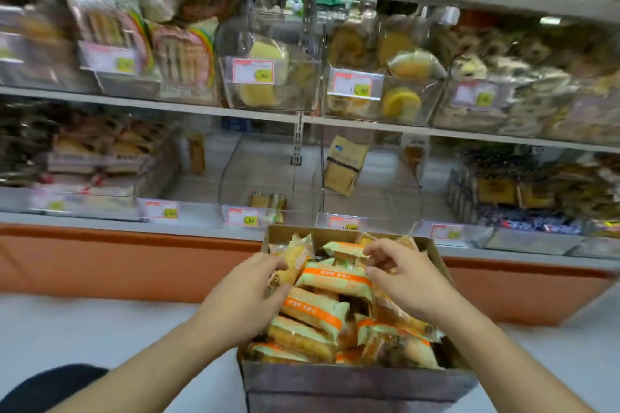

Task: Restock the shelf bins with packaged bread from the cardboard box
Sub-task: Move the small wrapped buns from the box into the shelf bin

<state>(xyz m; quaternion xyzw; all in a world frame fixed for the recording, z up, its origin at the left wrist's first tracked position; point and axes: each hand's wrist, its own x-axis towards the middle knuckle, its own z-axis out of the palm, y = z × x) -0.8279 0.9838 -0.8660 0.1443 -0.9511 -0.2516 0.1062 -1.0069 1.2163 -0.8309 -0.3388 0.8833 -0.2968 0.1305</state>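
Two hands reached into the cardboard box [352,379] below the shelf's front edge, the left hand [246,295] gripping one bread packet [293,266] and the right hand [399,273] pinching another packet [342,250], evidently to refill the near-empty bin [258,178] above.

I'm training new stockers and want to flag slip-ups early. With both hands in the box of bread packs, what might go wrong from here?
1. The left hand has only a loose grip on one bread pack; it may slip back into the cardboard box.
2. The packs are heaped above the rim, so pulling one might tip others out.
3. The clear bin ahead is nearly empty, but similar bins flank it, so misplacement is possible.
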